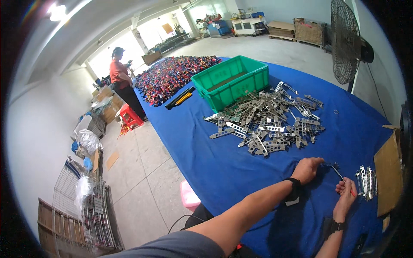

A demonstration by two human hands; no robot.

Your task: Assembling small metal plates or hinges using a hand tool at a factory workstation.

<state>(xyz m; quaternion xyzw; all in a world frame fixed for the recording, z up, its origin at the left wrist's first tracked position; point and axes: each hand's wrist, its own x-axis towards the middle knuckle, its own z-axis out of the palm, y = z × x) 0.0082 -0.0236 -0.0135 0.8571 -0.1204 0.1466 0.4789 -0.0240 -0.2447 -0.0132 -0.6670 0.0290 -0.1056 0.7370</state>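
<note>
My left hand is closed low over the blue cloth, its fingertips pinching the end of a small dark metal piece. The piece's exact shape is too small to tell. In my right hand is a thin silver-shafted tool with a red handle, which looks like a screwdriver. Its shaft points away from me and meets the metal piece. Beyond my hands lies a loose heap of perforated metal strips. Beside my right hand, several similar strips lie gathered in a row.
A green plastic crate stands behind the heap on the blue tablecloth. Farther off spreads a pile of small multicoloured parts, with a person in red beside it. Cardboard and a standing fan are at the right.
</note>
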